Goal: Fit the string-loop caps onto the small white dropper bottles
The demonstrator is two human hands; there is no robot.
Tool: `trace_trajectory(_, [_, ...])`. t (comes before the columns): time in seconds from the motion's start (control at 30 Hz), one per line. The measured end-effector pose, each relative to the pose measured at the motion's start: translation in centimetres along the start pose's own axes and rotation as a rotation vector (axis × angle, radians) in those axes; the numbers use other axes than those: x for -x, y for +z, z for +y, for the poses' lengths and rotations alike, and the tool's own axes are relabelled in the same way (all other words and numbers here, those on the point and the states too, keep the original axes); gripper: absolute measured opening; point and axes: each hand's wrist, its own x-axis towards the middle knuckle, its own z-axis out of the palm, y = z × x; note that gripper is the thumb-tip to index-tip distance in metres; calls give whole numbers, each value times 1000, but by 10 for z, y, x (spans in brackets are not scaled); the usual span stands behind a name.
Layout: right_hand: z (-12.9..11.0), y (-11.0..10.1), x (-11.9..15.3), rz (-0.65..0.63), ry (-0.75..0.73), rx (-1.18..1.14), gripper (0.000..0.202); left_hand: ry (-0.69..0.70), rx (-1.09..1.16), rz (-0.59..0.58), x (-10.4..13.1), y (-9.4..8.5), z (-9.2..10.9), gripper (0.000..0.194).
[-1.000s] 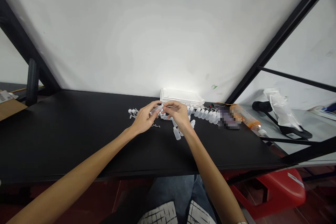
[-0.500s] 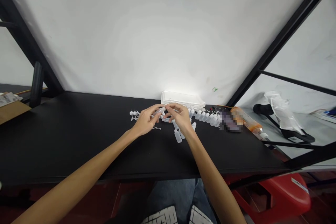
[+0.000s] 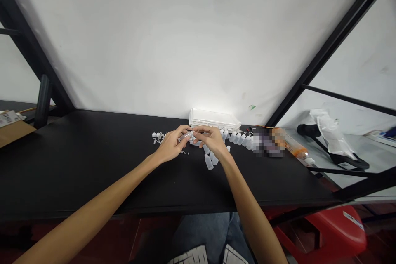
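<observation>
My left hand [image 3: 173,143] is closed around a small translucent plastic bottle [image 3: 185,136], which lies tilted between thumb and fingers with its neck to the right. At that neck end, my right hand [image 3: 210,140] pinches what looks like the white cap, partly hidden by the fingers. Below my right hand, several loose bottles [image 3: 208,161] lie on the black table [image 3: 123,185]. Left of my left hand are white caps [image 3: 156,135] and thin white strings [image 3: 185,152]. Further right stands a row of capped bottles [image 3: 241,139].
A stack of white trays or sheets [image 3: 215,119] sits against the wall. On the right lie a blurred dark item [image 3: 269,144] and an orange drink bottle [image 3: 293,148]. Black metal frame posts [image 3: 328,45] flank the table. A red stool [image 3: 337,231] stands below right.
Both hands stay together at the small bottle. The right fingers have shifted slightly around its cap end, and the bottle has tilted a little flatter.
</observation>
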Motion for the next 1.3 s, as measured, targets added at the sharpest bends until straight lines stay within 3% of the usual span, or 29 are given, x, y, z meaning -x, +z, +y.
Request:
trace_trajectory(0.33, [4,-9,0,-96,-63,71,32,-11,-46,-3,0,-2,-2,33])
trace_trajectory(0.7, [1,-3,2,-109,-56,-22,32,-70,145,-31,-1,-4,2,28])
trace_trajectory(1.03, [0,-4,4,-144,-66,48,31,-71,191,-61,-2,-5,0,21])
trace_trajectory(1.17, [-3,-4,5,-152,-95,37,34,-98,315,-79,-4,-9,2,27])
trace_trajectory(1.3, [-2,-4,5,-163,-121,27,37,-100,300,-93,-4,-11,5,30])
